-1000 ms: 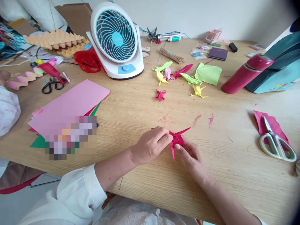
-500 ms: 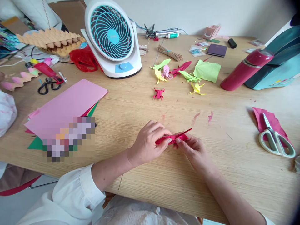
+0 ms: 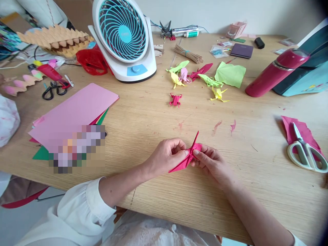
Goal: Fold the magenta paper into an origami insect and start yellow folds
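A folded red paper piece [image 3: 182,164] is held just above the table between both hands. One thin point of it sticks up and a wider point reaches down to the left. My left hand [image 3: 167,153] pinches its middle from the left, thumb on top. From the right, my right hand [image 3: 211,162] grips it with the thumb on the upper face and the fingers beneath. Farther back on the table sits a small red origami frog [image 3: 175,100]. Behind it lie a yellow folded figure [image 3: 176,80], another yellow one [image 3: 218,94] and a green paper sheet [image 3: 230,74].
Pink paper sheets [image 3: 77,114] lie in a stack at left. White-handled scissors [image 3: 304,150] rest on red paper at right. A fan [image 3: 125,37] stands at the back, with a red flask [image 3: 276,73] at right and a bundle of sticks [image 3: 188,54] between.
The red paper has turned in my hands: its thin point now stands more upright, and its left end points down toward me. My left hand has shifted slightly lower. The view has shifted a little.
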The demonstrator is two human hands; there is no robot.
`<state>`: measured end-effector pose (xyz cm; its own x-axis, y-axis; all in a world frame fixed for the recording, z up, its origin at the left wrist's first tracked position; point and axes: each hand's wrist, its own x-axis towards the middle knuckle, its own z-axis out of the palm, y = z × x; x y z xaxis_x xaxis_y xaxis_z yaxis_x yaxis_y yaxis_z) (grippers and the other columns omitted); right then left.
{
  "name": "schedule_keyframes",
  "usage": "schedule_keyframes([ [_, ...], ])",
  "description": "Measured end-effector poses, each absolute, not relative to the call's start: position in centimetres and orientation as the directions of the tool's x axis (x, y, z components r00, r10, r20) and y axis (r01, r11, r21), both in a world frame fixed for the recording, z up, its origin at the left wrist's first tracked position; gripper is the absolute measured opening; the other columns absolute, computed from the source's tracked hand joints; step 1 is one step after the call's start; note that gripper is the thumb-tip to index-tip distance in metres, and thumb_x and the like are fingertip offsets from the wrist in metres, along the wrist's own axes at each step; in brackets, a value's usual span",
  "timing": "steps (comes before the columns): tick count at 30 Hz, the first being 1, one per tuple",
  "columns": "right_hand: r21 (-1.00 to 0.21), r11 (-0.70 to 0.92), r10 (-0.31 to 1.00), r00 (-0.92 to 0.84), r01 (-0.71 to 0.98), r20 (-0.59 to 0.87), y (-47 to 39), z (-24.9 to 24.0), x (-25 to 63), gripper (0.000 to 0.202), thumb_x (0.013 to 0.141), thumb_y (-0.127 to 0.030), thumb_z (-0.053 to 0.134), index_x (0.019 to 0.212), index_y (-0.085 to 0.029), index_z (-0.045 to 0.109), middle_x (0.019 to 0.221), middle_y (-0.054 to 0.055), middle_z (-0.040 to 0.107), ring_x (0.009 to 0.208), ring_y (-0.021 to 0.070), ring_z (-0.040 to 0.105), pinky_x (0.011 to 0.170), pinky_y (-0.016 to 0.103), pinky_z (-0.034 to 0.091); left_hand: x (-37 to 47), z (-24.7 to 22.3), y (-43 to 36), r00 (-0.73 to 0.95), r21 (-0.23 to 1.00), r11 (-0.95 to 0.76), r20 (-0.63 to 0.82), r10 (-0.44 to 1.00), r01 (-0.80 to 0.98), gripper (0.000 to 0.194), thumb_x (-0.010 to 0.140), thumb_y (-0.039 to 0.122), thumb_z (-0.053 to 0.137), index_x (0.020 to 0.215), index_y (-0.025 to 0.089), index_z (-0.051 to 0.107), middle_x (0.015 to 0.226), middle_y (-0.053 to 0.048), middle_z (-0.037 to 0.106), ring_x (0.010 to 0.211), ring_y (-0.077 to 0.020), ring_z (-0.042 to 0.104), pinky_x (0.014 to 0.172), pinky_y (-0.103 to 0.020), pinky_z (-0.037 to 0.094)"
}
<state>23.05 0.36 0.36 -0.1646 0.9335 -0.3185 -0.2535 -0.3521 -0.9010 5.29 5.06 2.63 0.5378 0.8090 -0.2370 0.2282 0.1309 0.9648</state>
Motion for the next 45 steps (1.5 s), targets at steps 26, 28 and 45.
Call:
schedule_keyframes([
  [26,-0.897,-0.335,0.940,-0.167,-0.288,-0.298,0.56,0.74,23.02,0.029,0.068,-0.045,0.085,0.068,-0.019,0.071,0.060,-0.001,0.066,0.054,0.0099,0.057,0.056,0.022,0.049,5.54,2.08,5.01,0.702,0.955,0.296,-0.205,0.682,-0.009,0.012,0.087,0.023,0.057,0.079,0.014,0.060,0.078,-0.004,0.071,0.072,-0.0139,0.065,0.067,-0.024,0.049],
  [28,-0.897,-0.336,0.940,-0.168,-0.288,-0.298,0.56,0.86,23.00,0.030,0.068,-0.044,0.085,0.067,-0.018,0.070,0.060,-0.001,0.065,0.054,0.0094,0.057,0.056,0.021,0.049,5.54,2.14,4.96,0.695,0.971,0.235,-0.189,0.694,0.029,0.012,0.088,0.022,0.054,0.079,0.015,0.060,0.077,-0.002,0.069,0.069,-0.0127,0.063,0.063,-0.023,0.047],
  [45,-0.958,-0.266,0.962,-0.090,-0.104,-0.257,0.19,1.15,23.01,0.037,0.071,-0.047,0.082,0.068,-0.018,0.059,0.062,-0.002,0.059,0.057,0.0089,0.051,0.053,0.021,0.041,5.41,1.74,4.88,0.661,0.901,-0.361,0.120,0.741,0.240,0.017,0.087,0.021,0.062,0.072,0.016,0.054,0.069,0.003,0.053,0.064,-0.0087,0.048,0.060,-0.021,0.037],
])
